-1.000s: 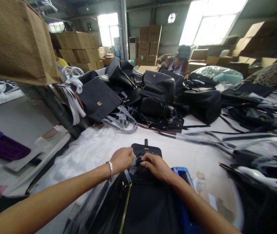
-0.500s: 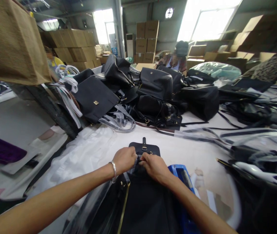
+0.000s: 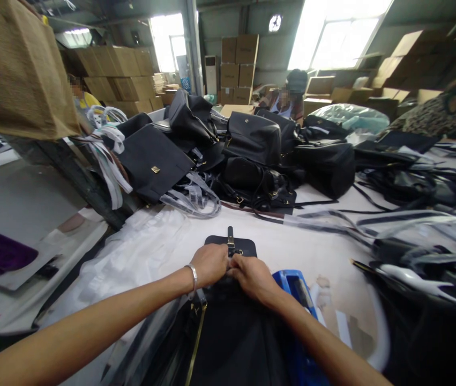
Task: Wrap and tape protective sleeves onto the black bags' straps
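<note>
A black bag with a gold zipper along its left side lies in front of me. At its far end are a rounded black flap and a short strap with a gold buckle. My left hand, with a silver bracelet at the wrist, is closed just below the buckle. My right hand is closed against it, fingertips touching the left ones. What the fingers pinch is too small and covered to name. A blue tool or holder lies right of the bag, partly under my right forearm.
Black bags are heaped across the table's far side. Clear plastic-wrapped straps lie to the right and thin white wrapping to the left. A brown sack hangs upper left. People are beyond the heap, near cardboard boxes.
My hands have come together, with the left moving closer to the right. The clear plastic seen between them is now hidden. The whole view has shifted slightly.
</note>
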Demonstrator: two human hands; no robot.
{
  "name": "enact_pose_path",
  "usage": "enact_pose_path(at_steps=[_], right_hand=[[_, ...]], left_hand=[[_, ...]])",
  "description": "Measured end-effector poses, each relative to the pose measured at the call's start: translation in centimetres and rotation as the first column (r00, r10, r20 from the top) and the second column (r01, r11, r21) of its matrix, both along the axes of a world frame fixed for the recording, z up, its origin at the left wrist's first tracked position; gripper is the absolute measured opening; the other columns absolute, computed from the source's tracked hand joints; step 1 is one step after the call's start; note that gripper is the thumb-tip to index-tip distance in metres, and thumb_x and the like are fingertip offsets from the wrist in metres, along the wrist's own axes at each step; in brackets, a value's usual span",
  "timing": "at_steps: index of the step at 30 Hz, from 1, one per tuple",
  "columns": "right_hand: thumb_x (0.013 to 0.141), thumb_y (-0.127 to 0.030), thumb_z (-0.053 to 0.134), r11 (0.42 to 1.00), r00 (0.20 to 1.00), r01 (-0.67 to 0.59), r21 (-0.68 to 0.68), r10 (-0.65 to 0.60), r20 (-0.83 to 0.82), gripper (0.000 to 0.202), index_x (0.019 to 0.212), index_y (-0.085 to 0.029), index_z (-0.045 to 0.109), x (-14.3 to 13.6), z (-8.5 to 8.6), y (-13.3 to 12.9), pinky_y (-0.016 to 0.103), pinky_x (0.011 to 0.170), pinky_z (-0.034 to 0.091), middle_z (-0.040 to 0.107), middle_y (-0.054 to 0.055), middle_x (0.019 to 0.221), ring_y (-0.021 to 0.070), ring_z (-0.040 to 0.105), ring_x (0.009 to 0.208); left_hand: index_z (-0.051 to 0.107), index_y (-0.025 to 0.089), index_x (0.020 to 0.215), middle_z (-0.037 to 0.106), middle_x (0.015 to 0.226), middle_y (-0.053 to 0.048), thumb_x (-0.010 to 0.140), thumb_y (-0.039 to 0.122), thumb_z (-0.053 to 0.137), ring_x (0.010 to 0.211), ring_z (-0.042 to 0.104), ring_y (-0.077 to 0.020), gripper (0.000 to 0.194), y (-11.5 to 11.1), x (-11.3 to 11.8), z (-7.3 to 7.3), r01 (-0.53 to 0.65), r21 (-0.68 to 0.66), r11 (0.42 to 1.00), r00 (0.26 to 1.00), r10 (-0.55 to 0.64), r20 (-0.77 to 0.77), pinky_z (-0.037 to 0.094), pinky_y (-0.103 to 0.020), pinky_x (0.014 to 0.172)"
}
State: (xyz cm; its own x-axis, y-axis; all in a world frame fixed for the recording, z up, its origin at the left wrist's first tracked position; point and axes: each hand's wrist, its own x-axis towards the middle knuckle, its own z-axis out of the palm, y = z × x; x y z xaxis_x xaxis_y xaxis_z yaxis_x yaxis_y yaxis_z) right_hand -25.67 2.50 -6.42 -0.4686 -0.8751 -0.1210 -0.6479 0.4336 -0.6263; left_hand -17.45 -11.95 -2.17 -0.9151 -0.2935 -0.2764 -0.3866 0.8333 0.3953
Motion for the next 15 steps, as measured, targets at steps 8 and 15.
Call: enact_pose_path(at_steps=[8,15], right_hand=[[0.074,-0.024,0.072,0.977,0.927,0.080,-0.200,0.001,0.375,0.071,0.136,-0.022,0.037,0.2,-0.6,-1.1,0.028,0.076,0.046,0.070,0.004,0.104,0.0202,0.065,0.092],[0.075,-0.018,0.067,0.987,0.924,-0.036,-0.156,0.092,0.372,0.041,0.116,-0.017,0.058,0.6,-0.9,-3.1,0.027,0.075,0.046,0.071,0.003,0.093,0.0195,0.065,0.084]], left_hand=[[0.060,0.016,0.069,0.060,0.058,0.002,0.088,0.032,0.059,0.059,0.059,-0.0140,0.024,-1.1,-0.2,-0.6,-0.057,0.224,0.973,0.998,0.051,0.033,0.045,-0.028,0.064],[0.060,0.014,0.083,0.060,0.061,0.003,0.094,0.040,0.050,0.047,0.057,-0.0102,0.030,-1.7,1.4,-2.9,-0.205,0.498,0.842,0.979,0.172,0.112,0.048,-0.024,0.048]])
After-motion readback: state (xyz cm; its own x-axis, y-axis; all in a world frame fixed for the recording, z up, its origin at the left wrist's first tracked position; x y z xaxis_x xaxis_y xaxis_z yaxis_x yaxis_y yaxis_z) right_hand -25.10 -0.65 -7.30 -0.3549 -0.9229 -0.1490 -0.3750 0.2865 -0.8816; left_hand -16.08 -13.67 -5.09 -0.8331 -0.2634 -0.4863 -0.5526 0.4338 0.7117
